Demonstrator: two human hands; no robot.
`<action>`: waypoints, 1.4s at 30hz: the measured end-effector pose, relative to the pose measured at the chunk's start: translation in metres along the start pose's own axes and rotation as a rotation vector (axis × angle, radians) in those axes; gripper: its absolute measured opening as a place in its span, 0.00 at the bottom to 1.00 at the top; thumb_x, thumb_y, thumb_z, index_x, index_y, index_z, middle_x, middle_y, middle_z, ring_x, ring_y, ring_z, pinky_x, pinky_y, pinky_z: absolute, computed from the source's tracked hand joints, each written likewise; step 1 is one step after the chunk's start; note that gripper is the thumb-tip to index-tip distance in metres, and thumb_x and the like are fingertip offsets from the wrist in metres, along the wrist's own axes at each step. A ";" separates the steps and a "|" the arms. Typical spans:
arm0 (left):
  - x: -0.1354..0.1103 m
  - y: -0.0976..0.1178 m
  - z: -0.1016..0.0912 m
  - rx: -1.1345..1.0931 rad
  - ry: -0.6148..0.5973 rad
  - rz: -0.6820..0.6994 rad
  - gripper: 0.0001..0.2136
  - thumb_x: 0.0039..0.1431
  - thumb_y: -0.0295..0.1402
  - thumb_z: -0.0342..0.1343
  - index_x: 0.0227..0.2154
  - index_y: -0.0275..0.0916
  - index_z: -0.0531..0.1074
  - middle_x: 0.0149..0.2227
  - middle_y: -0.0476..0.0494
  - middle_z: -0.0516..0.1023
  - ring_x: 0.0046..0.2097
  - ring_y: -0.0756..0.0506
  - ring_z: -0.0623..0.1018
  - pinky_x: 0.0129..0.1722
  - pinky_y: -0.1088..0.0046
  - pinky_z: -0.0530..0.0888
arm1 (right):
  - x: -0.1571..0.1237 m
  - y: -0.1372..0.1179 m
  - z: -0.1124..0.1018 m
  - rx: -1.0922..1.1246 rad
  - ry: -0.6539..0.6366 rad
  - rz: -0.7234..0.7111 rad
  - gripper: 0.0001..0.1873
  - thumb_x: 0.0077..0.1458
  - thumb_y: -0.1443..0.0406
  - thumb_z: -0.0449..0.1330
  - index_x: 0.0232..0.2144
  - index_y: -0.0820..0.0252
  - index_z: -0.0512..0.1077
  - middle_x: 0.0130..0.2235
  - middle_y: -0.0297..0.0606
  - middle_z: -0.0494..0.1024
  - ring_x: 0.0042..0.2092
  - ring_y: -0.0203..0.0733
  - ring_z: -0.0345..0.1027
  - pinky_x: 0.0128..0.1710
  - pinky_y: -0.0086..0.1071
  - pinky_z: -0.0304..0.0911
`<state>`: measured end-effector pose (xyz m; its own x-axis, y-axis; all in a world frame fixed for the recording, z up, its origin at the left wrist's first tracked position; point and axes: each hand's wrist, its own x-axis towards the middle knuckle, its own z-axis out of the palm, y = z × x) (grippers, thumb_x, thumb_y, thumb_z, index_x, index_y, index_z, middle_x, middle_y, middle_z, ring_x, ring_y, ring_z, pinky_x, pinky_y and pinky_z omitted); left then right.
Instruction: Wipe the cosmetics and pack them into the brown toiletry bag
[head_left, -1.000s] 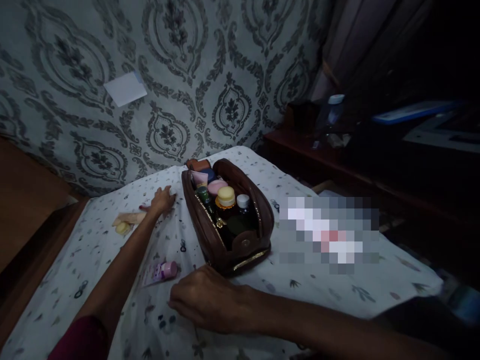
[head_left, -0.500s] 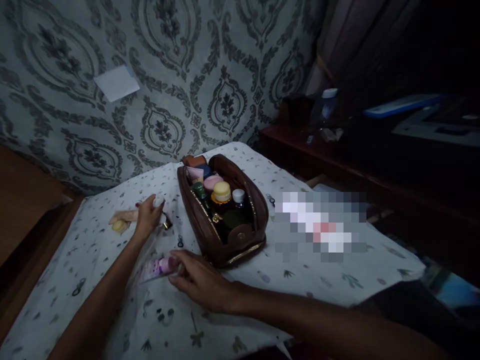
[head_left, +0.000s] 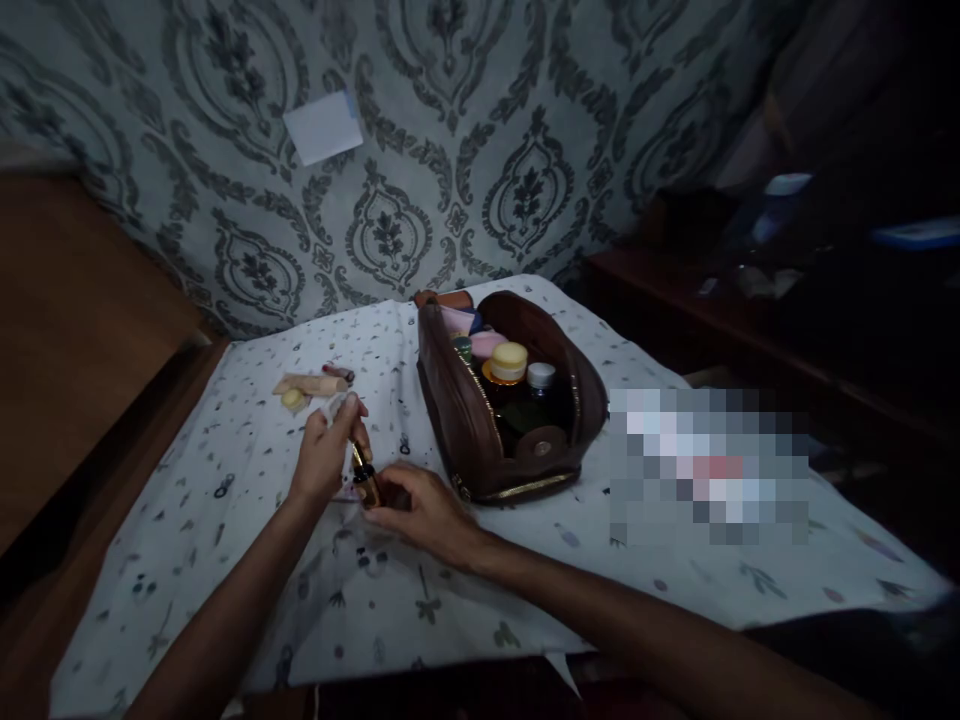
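A small amber bottle (head_left: 366, 488) with a gold neck is held between both hands, left of the bag. My left hand (head_left: 324, 455) closes round its upper end, where a whitish top (head_left: 337, 406) shows. From the right, my right hand (head_left: 424, 515) grips the dark lower part between thumb and fingers. Behind the hands lies a pink tube (head_left: 348, 491), mostly hidden. Close to my right hand stands an open brown toiletry bag (head_left: 456, 430). It holds a jar with a yellow lid (head_left: 508, 360), a white-capped bottle (head_left: 541, 377) and several pink items.
Beyond my left hand lie a beige tube (head_left: 319, 386), a small yellow round item (head_left: 293, 400) and a small reddish tube (head_left: 339, 373). The patterned white cloth (head_left: 420, 620) covers the table. A blurred-out patch (head_left: 705, 470) hides something at right. Patterned wallpaper stands behind.
My right hand has left the pink tube and now grips the amber bottle. My left hand has brought that bottle nearer to it. The view has shifted left.
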<state>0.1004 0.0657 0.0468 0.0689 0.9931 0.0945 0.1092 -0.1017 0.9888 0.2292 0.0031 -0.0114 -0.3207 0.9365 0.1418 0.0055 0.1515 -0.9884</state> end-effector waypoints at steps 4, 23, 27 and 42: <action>-0.013 -0.001 -0.006 -0.171 -0.074 -0.103 0.22 0.53 0.55 0.57 0.31 0.37 0.70 0.19 0.52 0.70 0.19 0.52 0.68 0.16 0.79 0.63 | -0.002 0.007 0.000 0.233 -0.063 0.064 0.14 0.50 0.58 0.66 0.35 0.62 0.73 0.32 0.32 0.73 0.34 0.36 0.65 0.33 0.28 0.58; -0.010 -0.016 -0.049 0.093 -0.439 0.081 0.19 0.58 0.48 0.57 0.41 0.36 0.76 0.30 0.45 0.75 0.28 0.49 0.72 0.28 0.75 0.70 | -0.003 -0.005 -0.016 0.499 -0.095 0.276 0.25 0.48 0.47 0.66 0.34 0.63 0.73 0.29 0.31 0.70 0.23 0.27 0.56 0.18 0.23 0.45; -0.010 -0.016 -0.051 0.140 -0.459 0.126 0.18 0.60 0.49 0.55 0.36 0.36 0.73 0.27 0.48 0.72 0.27 0.49 0.72 0.29 0.75 0.69 | -0.003 -0.006 -0.014 0.466 -0.055 0.281 0.23 0.48 0.49 0.67 0.36 0.62 0.74 0.29 0.31 0.71 0.23 0.27 0.55 0.19 0.24 0.46; -0.008 -0.015 -0.061 0.176 -0.473 0.169 0.21 0.59 0.49 0.55 0.45 0.37 0.72 0.31 0.48 0.72 0.28 0.50 0.70 0.29 0.76 0.67 | 0.000 0.004 -0.008 0.318 0.050 0.172 0.21 0.46 0.51 0.68 0.35 0.60 0.72 0.25 0.27 0.68 0.22 0.28 0.56 0.20 0.25 0.52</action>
<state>0.0378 0.0629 0.0386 0.5350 0.8316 0.1487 0.2198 -0.3069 0.9260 0.2365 0.0059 -0.0154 -0.2939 0.9553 -0.0336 -0.2420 -0.1084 -0.9642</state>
